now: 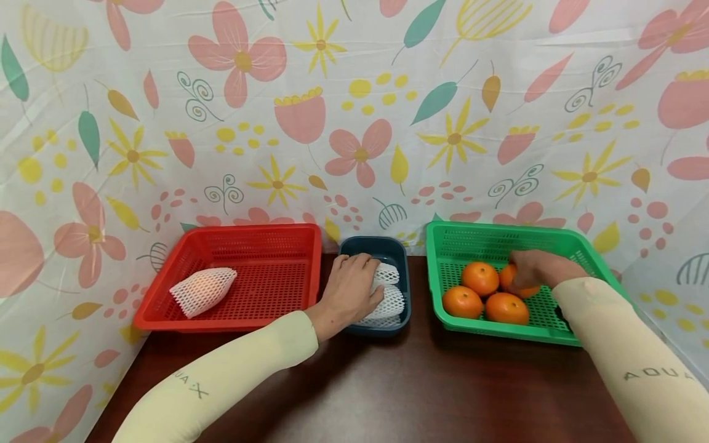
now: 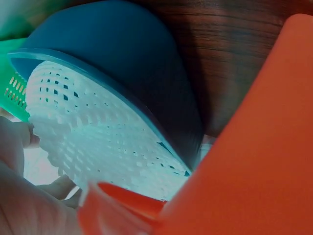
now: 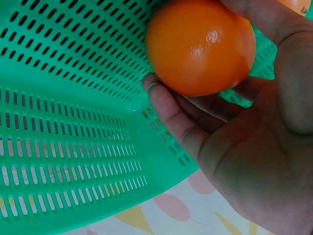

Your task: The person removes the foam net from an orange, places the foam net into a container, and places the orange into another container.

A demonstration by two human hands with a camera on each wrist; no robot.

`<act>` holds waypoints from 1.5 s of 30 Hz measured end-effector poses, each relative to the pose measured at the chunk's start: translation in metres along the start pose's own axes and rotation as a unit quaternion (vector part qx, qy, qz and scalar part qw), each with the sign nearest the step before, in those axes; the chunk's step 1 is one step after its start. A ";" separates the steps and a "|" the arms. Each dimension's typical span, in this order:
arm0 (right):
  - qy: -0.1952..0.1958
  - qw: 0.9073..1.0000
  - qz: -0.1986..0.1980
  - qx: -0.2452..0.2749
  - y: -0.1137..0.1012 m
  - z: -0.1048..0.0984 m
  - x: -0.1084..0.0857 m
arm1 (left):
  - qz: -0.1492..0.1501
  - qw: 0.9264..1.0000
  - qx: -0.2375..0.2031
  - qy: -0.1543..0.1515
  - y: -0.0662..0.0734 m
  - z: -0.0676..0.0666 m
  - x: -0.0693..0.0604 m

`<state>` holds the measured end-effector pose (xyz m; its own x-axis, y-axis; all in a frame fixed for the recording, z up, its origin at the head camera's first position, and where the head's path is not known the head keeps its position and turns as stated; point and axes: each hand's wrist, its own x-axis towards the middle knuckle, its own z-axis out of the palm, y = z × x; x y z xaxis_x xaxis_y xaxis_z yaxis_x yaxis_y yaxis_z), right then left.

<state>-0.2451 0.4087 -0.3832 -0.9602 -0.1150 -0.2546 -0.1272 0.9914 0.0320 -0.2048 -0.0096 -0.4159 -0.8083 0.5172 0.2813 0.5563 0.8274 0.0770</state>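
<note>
My left hand (image 1: 351, 292) reaches over a dark blue tub (image 1: 407, 295), its fingertips at the white foam net sleeves (image 1: 388, 303) inside. In the left wrist view, thumb and fingers meet the far edge of a foam net (image 2: 98, 122); whether they pinch it is unclear. Over the green basket (image 1: 498, 231), my right hand (image 1: 545, 269) grips an orange (image 3: 200, 46), its fingers curled round the underside in the right wrist view. Beside it sit three more oranges, among them one at the front (image 1: 506, 309).
A red basket (image 1: 266, 235) stands on the left, holding a fruit in a white foam net (image 1: 205, 290). All three containers rest on a dark wooden table (image 1: 382, 387), close against a flower-patterned cloth (image 1: 354, 147).
</note>
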 end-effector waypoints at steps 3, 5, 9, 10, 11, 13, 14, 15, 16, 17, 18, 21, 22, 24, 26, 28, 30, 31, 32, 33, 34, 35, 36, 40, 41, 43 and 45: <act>-0.018 1.000 -0.005 0.011 0.002 0.000 -0.001 | -0.001 1.000 0.001 0.001 0.000 0.000 -0.001; -0.032 0.999 -0.005 0.020 0.002 0.000 -0.002 | -0.001 1.000 0.000 -0.001 0.000 0.001 -0.002; -0.072 0.996 -0.003 0.047 0.001 -0.001 -0.003 | -0.005 1.000 -0.002 -0.002 -0.002 -0.001 -0.002; -0.085 0.995 -0.003 0.058 0.002 -0.002 -0.003 | -0.005 1.000 -0.002 0.000 -0.003 -0.002 -0.002; -0.091 0.994 -0.004 0.065 0.002 -0.002 -0.002 | -0.005 1.000 -0.003 0.003 -0.003 -0.003 -0.002; -0.105 0.991 -0.004 0.084 0.002 -0.002 -0.003 | -0.005 1.000 -0.005 0.008 -0.004 -0.004 -0.002; -0.109 0.990 -0.003 0.090 0.002 -0.002 -0.004 | -0.004 1.000 -0.007 0.010 -0.005 -0.005 -0.002; -0.111 0.989 -0.003 0.093 0.002 -0.002 -0.005 | -0.004 1.000 -0.010 0.013 -0.006 -0.006 -0.001; -0.111 0.989 -0.004 0.093 0.002 -0.002 -0.005 | -0.004 1.000 -0.012 0.014 -0.006 -0.007 -0.001; -0.109 0.990 -0.006 0.092 0.002 -0.002 -0.006 | -0.005 1.000 -0.015 0.013 -0.007 -0.008 -0.001; -0.108 0.990 -0.006 0.092 0.001 -0.002 -0.007 | -0.007 1.000 -0.017 0.012 -0.008 -0.008 -0.001; -0.099 0.992 -0.015 0.080 -0.001 -0.003 -0.009 | -0.012 1.000 -0.021 0.010 -0.010 -0.010 -0.002; -0.100 0.991 -0.016 0.085 -0.002 -0.003 -0.011 | -0.014 1.000 -0.022 0.010 -0.011 -0.010 -0.002; -0.102 0.990 -0.020 0.094 -0.004 -0.005 -0.013 | -0.016 1.000 -0.020 0.013 -0.013 -0.011 -0.003; -0.096 0.990 -0.029 0.102 -0.004 -0.006 -0.015 | -0.017 1.000 -0.018 0.018 -0.014 -0.012 -0.003; -0.082 0.990 -0.038 0.108 -0.003 -0.007 -0.018 | -0.016 0.999 -0.017 0.023 -0.015 -0.013 -0.004; -0.059 0.991 -0.050 0.106 -0.001 -0.007 -0.021 | -0.015 0.999 -0.021 0.027 -0.016 -0.015 -0.004; -0.048 0.991 -0.053 0.109 -0.001 -0.007 -0.022 | -0.015 0.999 -0.022 0.028 -0.017 -0.015 -0.005; -0.036 0.992 -0.057 0.110 0.000 -0.007 -0.023 | -0.015 0.999 -0.023 0.030 -0.018 -0.016 -0.005; -0.025 0.992 -0.062 0.112 0.000 -0.008 -0.024 | -0.015 0.999 -0.025 0.032 -0.019 -0.017 -0.005; -0.012 0.991 -0.066 0.114 0.000 -0.008 -0.025 | -0.017 0.999 -0.027 0.032 -0.020 -0.018 -0.004; 0.000 0.991 -0.069 0.116 0.000 -0.008 -0.026 | -0.019 0.999 -0.031 0.032 -0.021 -0.019 -0.004; 0.012 0.990 -0.074 0.119 -0.001 -0.009 -0.026 | -0.020 0.999 -0.033 0.032 -0.022 -0.019 -0.004; 0.050 0.987 -0.080 0.126 -0.007 -0.014 -0.031 | -0.026 0.998 -0.054 0.037 -0.025 -0.022 -0.004; 0.056 0.987 -0.080 0.128 -0.008 -0.015 -0.032 | -0.025 0.997 -0.060 0.041 -0.026 -0.023 -0.004; 0.067 0.986 -0.081 0.132 -0.012 -0.016 -0.035 | -0.024 0.996 -0.070 0.049 -0.027 -0.024 -0.005; 0.079 0.984 -0.082 0.138 -0.014 -0.016 -0.038 | -0.021 0.995 -0.078 0.057 -0.029 -0.026 -0.006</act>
<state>-0.2104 0.3977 -0.3584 -0.9618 -0.2618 -0.0797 -0.2327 0.9356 -0.2657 -0.2114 -0.0420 -0.3951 -0.8094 0.4466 0.3814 0.5524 0.7993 0.2364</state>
